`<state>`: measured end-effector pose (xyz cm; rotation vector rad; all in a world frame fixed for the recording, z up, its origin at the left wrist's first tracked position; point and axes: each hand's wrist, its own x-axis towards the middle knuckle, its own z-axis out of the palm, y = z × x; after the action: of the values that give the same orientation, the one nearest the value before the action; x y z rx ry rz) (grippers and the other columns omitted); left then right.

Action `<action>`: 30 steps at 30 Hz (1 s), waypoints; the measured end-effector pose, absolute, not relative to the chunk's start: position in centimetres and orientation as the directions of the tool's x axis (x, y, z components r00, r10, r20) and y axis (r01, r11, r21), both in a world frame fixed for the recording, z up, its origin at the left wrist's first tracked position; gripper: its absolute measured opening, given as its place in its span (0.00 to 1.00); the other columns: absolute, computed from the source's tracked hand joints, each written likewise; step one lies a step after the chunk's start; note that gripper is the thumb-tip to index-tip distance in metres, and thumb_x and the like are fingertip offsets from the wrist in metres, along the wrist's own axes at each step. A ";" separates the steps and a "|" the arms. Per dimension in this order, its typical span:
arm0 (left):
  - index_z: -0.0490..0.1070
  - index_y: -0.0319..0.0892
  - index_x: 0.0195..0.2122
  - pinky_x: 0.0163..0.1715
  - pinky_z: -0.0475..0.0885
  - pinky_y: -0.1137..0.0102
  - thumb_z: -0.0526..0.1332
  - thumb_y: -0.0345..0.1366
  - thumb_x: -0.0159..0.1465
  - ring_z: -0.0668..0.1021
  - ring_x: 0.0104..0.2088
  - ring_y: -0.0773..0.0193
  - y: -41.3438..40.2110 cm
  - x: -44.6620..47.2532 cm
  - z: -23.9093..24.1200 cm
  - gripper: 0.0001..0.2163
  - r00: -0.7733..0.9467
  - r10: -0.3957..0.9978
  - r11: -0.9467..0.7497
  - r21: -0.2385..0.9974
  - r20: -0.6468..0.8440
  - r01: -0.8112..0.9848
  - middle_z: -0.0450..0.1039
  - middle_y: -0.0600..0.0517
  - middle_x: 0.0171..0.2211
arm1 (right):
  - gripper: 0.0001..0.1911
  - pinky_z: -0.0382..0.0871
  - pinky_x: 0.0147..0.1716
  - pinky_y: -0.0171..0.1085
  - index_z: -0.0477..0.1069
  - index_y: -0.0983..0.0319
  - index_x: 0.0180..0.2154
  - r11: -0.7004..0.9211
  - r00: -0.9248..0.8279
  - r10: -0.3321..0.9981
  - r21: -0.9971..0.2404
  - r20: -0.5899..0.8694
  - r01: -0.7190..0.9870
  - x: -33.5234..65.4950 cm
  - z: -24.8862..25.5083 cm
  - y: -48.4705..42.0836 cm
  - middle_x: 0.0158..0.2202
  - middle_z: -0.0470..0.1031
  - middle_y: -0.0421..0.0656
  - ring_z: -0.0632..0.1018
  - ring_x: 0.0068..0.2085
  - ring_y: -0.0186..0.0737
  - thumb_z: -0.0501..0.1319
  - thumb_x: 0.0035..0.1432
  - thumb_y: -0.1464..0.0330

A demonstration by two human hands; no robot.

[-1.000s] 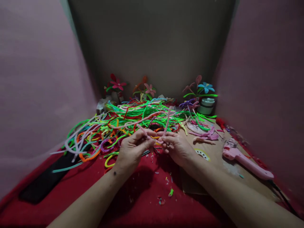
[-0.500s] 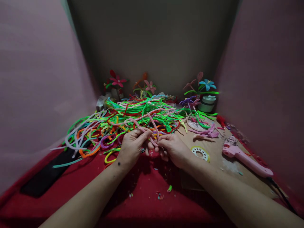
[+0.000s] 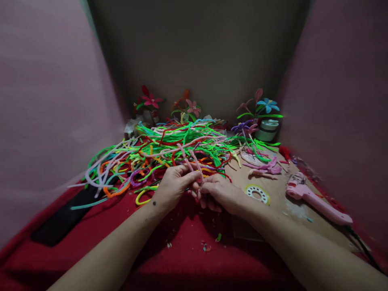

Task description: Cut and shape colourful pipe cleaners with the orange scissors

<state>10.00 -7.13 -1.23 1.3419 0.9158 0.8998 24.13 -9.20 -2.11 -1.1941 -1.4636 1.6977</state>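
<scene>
Pipe cleaner [image 3: 197, 164], fuzzy and pink, is held above a red tabletop [image 3: 188, 234] in the head view, the left hand [image 3: 178, 182] and right hand [image 3: 222, 192] pinching it close together. Two ends rise before a heap of coloured stems [image 3: 188, 137]; whether one folded length or two, I cannot tell from here. Careful handling likely means gripping near the hidden join, bending gently and keeping the ends clear of the heap.

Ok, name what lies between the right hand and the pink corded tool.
The head view shows a white ring with a yellow rim, on cardboard between the right hand and the pink tool.
</scene>
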 end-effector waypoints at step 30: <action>0.76 0.38 0.31 0.20 0.64 0.78 0.66 0.38 0.52 0.70 0.19 0.74 -7.2 8.5 0.0 0.09 0.410 0.910 0.141 0.978 -0.068 -0.150 0.72 0.53 0.22 | 0.05 0.68 0.20 0.24 0.71 0.69 0.34 -0.532 -0.580 0.800 -0.627 -0.153 -0.569 24.4 -3.6 -8.8 0.25 0.76 0.43 0.73 0.21 0.27 0.60 0.52 0.77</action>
<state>8.55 -7.19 0.02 1.1722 0.8286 0.9073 24.41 -8.77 -3.57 -0.5489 -0.6729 2.1412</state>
